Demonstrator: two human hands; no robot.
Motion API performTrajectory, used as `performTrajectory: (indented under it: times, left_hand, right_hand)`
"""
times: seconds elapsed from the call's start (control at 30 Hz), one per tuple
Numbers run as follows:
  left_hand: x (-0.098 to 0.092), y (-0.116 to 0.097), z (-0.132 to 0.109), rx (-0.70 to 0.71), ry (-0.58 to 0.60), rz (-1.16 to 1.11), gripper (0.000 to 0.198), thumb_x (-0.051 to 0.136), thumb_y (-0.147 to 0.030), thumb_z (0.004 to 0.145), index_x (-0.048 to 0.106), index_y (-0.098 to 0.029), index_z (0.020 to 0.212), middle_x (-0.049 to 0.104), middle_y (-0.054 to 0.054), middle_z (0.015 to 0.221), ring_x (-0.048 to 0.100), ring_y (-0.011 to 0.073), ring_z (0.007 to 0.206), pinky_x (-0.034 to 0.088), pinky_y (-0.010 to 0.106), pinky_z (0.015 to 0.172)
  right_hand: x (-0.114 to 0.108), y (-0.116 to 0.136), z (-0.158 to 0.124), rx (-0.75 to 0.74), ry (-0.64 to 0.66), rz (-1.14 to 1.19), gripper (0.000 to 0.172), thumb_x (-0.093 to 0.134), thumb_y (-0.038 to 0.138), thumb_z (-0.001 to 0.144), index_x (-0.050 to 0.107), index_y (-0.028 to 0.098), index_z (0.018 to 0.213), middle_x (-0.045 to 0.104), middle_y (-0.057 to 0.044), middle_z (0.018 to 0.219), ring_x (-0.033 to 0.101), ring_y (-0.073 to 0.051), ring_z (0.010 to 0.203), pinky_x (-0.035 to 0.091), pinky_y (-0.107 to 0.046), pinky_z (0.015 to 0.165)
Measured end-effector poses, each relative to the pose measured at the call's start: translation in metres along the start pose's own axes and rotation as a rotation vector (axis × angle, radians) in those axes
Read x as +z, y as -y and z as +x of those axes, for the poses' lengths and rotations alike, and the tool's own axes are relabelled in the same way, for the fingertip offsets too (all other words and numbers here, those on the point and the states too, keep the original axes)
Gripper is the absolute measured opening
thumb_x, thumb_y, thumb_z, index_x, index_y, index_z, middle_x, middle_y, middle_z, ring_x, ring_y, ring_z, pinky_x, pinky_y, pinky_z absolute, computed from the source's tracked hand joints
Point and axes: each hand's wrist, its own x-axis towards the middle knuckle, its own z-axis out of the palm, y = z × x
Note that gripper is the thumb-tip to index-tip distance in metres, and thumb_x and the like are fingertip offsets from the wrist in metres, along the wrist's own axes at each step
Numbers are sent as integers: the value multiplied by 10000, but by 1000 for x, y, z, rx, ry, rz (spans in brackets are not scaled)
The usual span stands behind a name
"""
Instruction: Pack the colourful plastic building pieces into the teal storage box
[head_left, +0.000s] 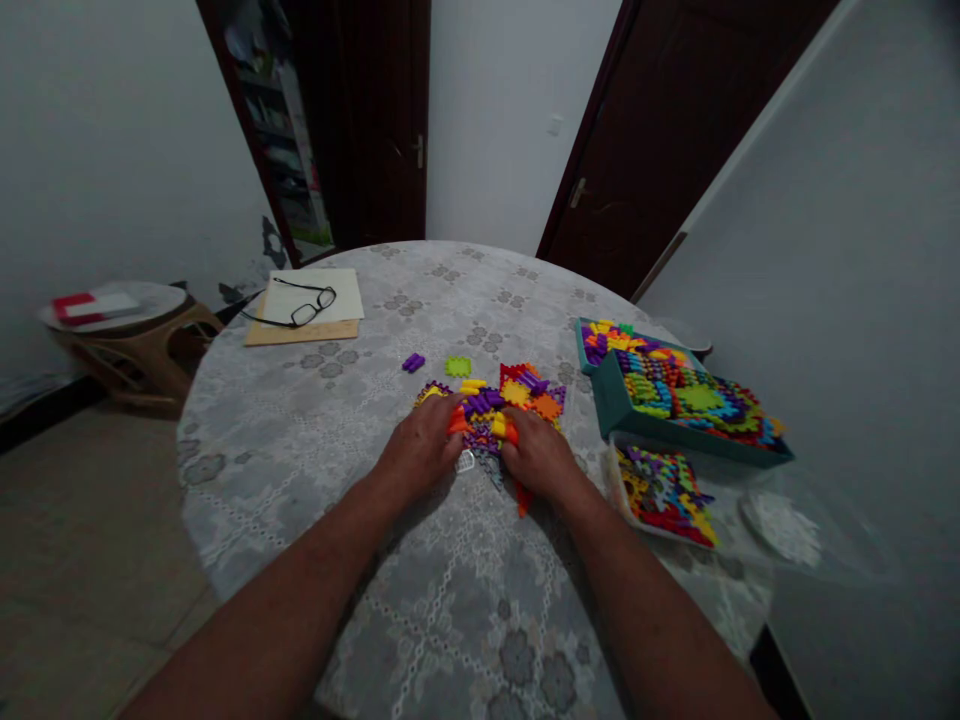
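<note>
On the patterned tablecloth, both hands are at a pile of colourful plastic building pieces [484, 403]. My left hand [421, 446] is closed at the pile's left side, its fingers round an orange building piece [456, 420]. Opposite it, my right hand [538, 454] grips a yellow and orange building piece [504, 427]. Purple tube-shaped pieces lie between and beyond the hands. Red and orange toothed plates [519, 388] rest behind the right hand. A small white piece [466, 461] lies beside the left fingers. Fingertips are partly hidden.
A green toothed plate [458, 367] and a purple piece [413, 362] lie beyond the pile. At right stand teal boxes [675, 432] and a clear tub [616, 480] of pieces, plus a bag of white pieces [784, 525]. Glasses [304, 315] rest on papers [346, 290] at left.
</note>
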Motion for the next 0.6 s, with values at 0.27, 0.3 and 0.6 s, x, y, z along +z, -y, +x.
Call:
performTrajectory:
  times: [0.27, 0.3, 0.6]
  left_hand:
    - [-13, -10, 6, 63, 7, -112, 454, 632, -290, 1021, 612, -199, 1465, 733, 164, 1329, 701, 323, 1256, 579, 551, 1128]
    - [-15, -15, 7, 83, 3, -129, 456, 635, -303, 1030, 609, -204, 1474, 737, 164, 1334, 706, 324, 1255, 582, 551, 1127]
    - [-5, -25, 2, 183, -45, -181, 520, 642, -464, 1062, 579, -244, 1529, 723, 147, 1429, 684, 331, 1324, 555, 530, 1175]
  right_hand:
    - [3, -4, -9, 21, -132, 200, 481, 574, 242, 926, 613, 159, 1398, 699, -191, 1393, 653, -319, 1288, 487, -434, 1142]
    - [3, -4, -9, 48, -170, 306, 455, 579, 257, 918, 621, 180, 1364, 718, -169, 1344, 669, -309, 1238, 508, -430, 1107]
    - [0, 22, -15, 108, 175, 1769, 480, 814, 357, 738, 648, 257, 1177, 702, 6, 931, 612, -140, 656, 485, -197, 451]
